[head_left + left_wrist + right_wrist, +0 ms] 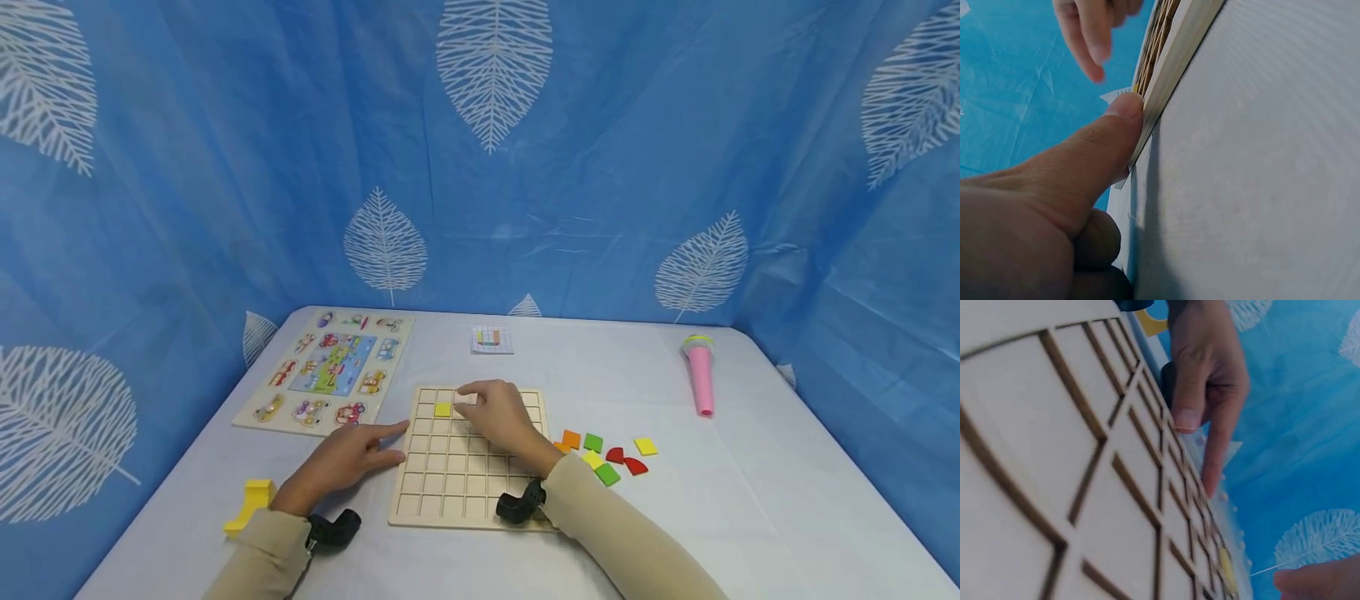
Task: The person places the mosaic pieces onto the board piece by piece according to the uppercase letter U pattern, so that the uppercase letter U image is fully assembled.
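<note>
A wooden grid board (438, 483) lies flat in front of me, with a yellow square tile (442, 409) in one cell of its upper left part. Just right of that tile hovers my right hand (501, 417); its thumb and index finger stand apart, and no piece shows between them. My left hand (341, 457) is at the board's left edge with thumb and index finger extended. In the left wrist view the left thumb (1100, 147) touches the board's side (1175, 59). The right wrist view catches only a fingertip (1310, 579) of the right hand, low at the right.
Loose orange, green, yellow and red tiles (607, 474) lie right of the board. A vehicle puzzle board (405, 333) is at the back left, a small pattern card (504, 343) behind the grid. A pink toy microphone (701, 379) lies far right, a yellow curved piece (255, 500) near left.
</note>
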The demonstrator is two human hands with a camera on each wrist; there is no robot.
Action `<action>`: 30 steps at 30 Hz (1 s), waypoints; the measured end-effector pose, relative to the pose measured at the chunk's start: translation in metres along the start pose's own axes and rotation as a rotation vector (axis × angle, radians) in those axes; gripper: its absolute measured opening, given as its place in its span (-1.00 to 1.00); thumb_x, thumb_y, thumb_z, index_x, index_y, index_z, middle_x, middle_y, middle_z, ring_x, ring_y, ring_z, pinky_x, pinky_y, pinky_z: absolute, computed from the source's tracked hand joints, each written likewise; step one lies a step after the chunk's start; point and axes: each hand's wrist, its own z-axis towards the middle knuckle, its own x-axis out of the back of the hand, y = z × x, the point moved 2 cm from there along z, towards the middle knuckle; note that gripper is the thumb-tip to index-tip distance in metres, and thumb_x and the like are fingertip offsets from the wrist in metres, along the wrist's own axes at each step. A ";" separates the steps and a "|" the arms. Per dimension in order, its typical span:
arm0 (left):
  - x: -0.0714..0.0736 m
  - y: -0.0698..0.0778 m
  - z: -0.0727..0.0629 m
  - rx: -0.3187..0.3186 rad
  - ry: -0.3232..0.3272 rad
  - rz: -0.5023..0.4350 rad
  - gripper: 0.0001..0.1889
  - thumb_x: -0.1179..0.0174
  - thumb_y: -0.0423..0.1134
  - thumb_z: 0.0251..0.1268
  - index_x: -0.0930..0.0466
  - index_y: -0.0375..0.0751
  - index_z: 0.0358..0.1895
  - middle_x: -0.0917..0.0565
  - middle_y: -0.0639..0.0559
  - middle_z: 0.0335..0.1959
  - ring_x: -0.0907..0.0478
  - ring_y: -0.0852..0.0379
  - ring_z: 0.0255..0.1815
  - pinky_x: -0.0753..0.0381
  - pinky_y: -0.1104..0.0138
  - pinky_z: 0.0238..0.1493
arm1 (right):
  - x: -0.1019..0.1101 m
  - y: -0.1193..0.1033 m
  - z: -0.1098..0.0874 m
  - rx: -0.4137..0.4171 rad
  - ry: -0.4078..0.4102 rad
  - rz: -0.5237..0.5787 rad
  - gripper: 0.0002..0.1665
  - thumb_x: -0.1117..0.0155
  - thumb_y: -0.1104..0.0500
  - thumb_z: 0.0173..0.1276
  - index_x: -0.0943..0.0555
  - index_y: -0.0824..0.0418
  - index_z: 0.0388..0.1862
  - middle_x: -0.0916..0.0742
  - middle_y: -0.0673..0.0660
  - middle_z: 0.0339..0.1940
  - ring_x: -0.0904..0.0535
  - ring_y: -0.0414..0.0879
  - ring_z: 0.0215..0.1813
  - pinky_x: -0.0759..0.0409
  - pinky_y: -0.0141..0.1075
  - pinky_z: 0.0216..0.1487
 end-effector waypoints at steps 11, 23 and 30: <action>0.002 0.001 -0.001 -0.009 0.008 0.004 -0.42 -0.33 0.07 0.36 -0.54 0.06 0.42 -0.31 0.15 -0.68 -0.16 0.23 -0.65 -0.17 0.36 -0.56 | 0.087 0.008 -0.036 0.069 -0.006 -0.004 -0.70 -0.40 0.02 0.44 -0.79 0.13 0.05 -0.31 -0.06 -0.81 -0.09 -0.19 -0.76 -0.16 -0.30 -0.64; 0.001 0.001 -0.001 -0.014 -0.001 -0.002 -0.41 -0.32 0.06 0.37 -0.53 0.04 0.43 -0.30 0.15 -0.67 -0.16 0.23 -0.65 -0.18 0.36 -0.56 | 0.151 0.049 -0.093 -0.100 -0.059 -0.159 -0.69 -0.48 0.00 0.35 -0.81 0.11 -0.02 -0.35 -0.05 -0.76 -0.22 -0.16 -0.70 -0.21 -0.33 -0.62; 0.001 0.002 -0.001 0.005 0.005 0.003 -0.42 -0.33 0.06 0.36 -0.53 0.06 0.42 -0.31 0.14 -0.67 -0.16 0.22 -0.64 -0.18 0.35 -0.56 | 0.177 0.082 -0.122 -0.166 0.005 -0.236 -0.71 -0.52 0.03 0.31 -0.82 0.12 -0.05 -0.38 -0.06 -0.73 -0.27 -0.14 -0.66 -0.20 -0.34 -0.62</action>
